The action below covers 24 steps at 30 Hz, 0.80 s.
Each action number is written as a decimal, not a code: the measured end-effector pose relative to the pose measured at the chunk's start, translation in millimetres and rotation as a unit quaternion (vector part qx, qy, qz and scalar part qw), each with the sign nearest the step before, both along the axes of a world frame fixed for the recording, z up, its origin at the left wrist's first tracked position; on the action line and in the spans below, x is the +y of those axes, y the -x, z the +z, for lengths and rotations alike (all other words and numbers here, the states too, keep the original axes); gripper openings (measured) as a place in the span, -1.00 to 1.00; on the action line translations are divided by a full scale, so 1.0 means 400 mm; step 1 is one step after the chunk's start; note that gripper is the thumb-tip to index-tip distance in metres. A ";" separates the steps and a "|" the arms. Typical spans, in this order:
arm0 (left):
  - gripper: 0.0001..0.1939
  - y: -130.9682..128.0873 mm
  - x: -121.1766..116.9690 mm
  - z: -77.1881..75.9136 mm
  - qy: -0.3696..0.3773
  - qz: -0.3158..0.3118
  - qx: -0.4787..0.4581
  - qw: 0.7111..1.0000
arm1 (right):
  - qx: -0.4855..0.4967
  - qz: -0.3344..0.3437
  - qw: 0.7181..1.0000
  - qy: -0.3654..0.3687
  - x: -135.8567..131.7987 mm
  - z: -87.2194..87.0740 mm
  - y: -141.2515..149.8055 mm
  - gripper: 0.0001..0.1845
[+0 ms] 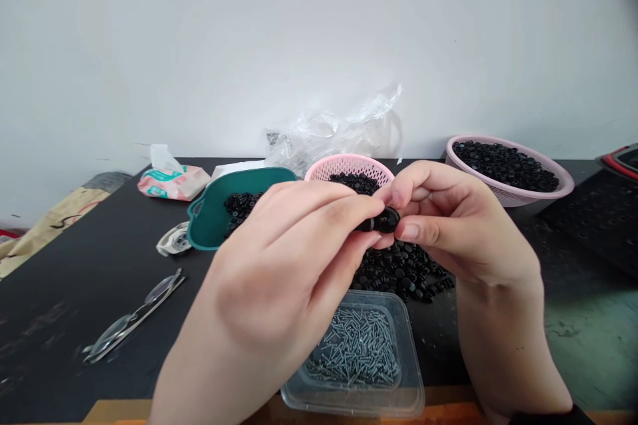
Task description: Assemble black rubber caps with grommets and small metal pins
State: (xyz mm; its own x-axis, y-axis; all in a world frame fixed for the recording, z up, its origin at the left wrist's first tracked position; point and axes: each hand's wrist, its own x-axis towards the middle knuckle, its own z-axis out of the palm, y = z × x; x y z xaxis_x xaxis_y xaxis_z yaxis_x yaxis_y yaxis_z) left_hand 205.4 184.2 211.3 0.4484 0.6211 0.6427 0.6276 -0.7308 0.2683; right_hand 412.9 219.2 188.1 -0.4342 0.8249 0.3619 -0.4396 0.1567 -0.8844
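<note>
My left hand (pixel 294 246) pinches a small black plastic part (pixel 385 220) with a rounded end between thumb and fingers. From the other side, the thumb and fingers of my right hand (pixel 443 219) close on the rounded end. My left fingers hide the rest of the part. Below the hands lies a loose heap of black round caps (pixel 403 269) on the dark table. In front of the heap stands a clear plastic box (pixel 413 358), holding many thin metal screws (pixel 361 345).
A green basket (pixel 204 226) and two pink baskets, one in the middle (pixel 349 161) and one at right (pixel 563 182), hold black parts. Eyeglasses (pixel 134 319), a tape roll (pixel 174 239), a tissue pack (pixel 174 182) and crumpled clear plastic (pixel 339 129) lie around.
</note>
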 end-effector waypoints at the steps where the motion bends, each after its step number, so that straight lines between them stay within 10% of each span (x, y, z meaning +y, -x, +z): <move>1: -0.80 0.000 0.000 0.000 0.001 0.001 0.003 1.000 | 0.001 -0.001 1.000 0.002 0.002 -0.001 0.001 -0.82; 24: -0.73 -0.017 0.035 -0.021 -0.065 -0.052 -0.056 0.995 | 0.025 -0.009 1.000 -0.013 -0.014 -0.006 0.022 -0.79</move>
